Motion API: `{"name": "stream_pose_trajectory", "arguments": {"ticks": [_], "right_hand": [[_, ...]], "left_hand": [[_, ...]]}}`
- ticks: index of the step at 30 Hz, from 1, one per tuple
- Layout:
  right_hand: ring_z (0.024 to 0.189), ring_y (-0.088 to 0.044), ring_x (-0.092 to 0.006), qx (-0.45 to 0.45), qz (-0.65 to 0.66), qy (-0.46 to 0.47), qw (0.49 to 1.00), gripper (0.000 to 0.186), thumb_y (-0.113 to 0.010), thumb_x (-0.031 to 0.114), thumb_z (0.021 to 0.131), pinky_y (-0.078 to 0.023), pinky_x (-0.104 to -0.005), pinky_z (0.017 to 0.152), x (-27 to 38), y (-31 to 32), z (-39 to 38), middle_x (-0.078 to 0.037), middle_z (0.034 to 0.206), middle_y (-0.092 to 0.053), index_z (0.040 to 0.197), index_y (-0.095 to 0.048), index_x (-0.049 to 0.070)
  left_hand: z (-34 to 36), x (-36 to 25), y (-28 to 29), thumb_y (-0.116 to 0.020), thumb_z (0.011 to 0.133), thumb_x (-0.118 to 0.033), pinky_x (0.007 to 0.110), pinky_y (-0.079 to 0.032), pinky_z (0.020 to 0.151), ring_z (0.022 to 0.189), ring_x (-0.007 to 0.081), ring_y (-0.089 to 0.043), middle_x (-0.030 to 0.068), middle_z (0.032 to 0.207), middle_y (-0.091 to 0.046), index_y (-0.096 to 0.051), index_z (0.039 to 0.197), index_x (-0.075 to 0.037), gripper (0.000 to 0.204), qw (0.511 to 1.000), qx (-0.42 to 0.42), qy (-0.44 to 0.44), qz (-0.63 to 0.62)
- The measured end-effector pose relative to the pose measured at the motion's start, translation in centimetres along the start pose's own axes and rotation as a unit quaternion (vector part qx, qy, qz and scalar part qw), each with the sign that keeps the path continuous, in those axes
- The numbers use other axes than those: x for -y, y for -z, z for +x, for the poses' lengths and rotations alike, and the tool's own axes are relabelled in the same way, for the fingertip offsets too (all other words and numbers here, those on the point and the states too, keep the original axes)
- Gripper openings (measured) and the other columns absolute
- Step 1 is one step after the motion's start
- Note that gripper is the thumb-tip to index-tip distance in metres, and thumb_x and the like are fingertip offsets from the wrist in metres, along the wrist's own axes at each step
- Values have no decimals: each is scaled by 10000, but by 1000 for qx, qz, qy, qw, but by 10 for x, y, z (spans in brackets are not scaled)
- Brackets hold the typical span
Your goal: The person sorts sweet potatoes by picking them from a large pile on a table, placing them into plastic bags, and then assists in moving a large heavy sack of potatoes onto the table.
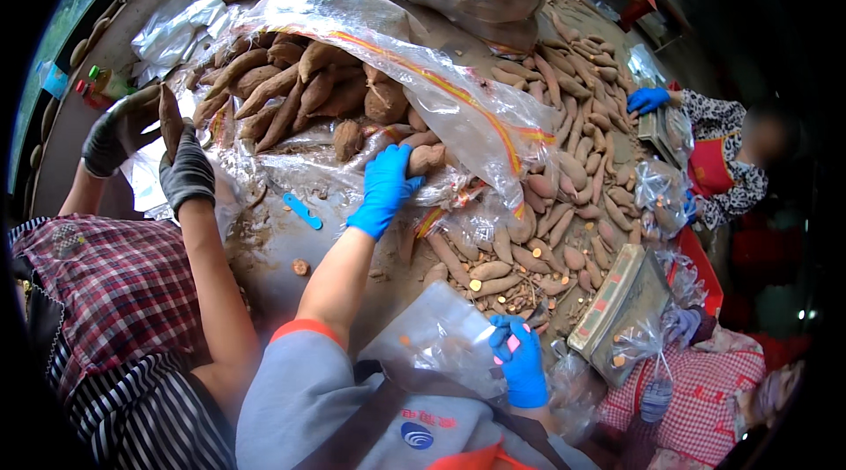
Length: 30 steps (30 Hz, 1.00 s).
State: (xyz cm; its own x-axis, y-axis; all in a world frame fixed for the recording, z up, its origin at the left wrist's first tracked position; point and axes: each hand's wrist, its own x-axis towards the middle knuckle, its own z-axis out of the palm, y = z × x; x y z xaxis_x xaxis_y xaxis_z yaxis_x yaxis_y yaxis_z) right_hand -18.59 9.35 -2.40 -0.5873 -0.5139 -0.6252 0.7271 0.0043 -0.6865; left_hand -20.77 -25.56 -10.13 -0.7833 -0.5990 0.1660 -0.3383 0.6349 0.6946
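Note:
My left hand (384, 192), in a blue glove, reaches to the edge of an opened clear plastic sack. Its fingers are closed around the near end of a brown sweet potato (426, 159). More sweet potatoes (308, 87) spill from the sack's mouth. Nearer to me, my right hand (523, 364), also blue-gloved, is closed on a small pink-handled tool (513, 343) with a pale tip, probably a knife; fingers cover part of it. Beside that hand lies a clear plastic bag (436, 333).
Sweet potatoes (573, 135) cover the table's right side, some with cut ends. A weighing scale (621, 311) stands at right. On my left, a co-worker's dark-gloved hands (187, 172) hold a sweet potato. A blue tool (302, 211) lies between us. Other people work at right.

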Motion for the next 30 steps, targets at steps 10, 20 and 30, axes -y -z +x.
{"name": "stream_pose_trajectory", "arguments": {"ticks": [10,20,30], "right_hand": [[504,-351,-14,8,-164,151,975,216,-444,132,824,-279,-156,457,14,-1,0,-11,720,-570,955,-561,6],[656,-576,-321,-109,-458,398,788,232,-532,74,732,-456,-364,562,-8,10,-29,-148,752,-583,961,-564,61],[623,-591,-243,-45,-492,369,787,148,-450,49,791,-439,-308,560,-37,29,-35,-145,681,-590,889,-544,-7]], "left_hand": [[-106,-116,13,-651,720,-373,321,-443,806,901,219,-553,125,1035,-537,-368,1214,-7,677,572,366,136,-721],[-192,-148,17,-626,764,-311,240,-460,551,637,149,-560,119,842,-578,-453,1121,25,520,633,471,199,-581],[-207,-162,41,-669,717,-167,247,-476,634,684,131,-586,102,810,-617,-561,983,31,349,645,613,77,-451]]}}
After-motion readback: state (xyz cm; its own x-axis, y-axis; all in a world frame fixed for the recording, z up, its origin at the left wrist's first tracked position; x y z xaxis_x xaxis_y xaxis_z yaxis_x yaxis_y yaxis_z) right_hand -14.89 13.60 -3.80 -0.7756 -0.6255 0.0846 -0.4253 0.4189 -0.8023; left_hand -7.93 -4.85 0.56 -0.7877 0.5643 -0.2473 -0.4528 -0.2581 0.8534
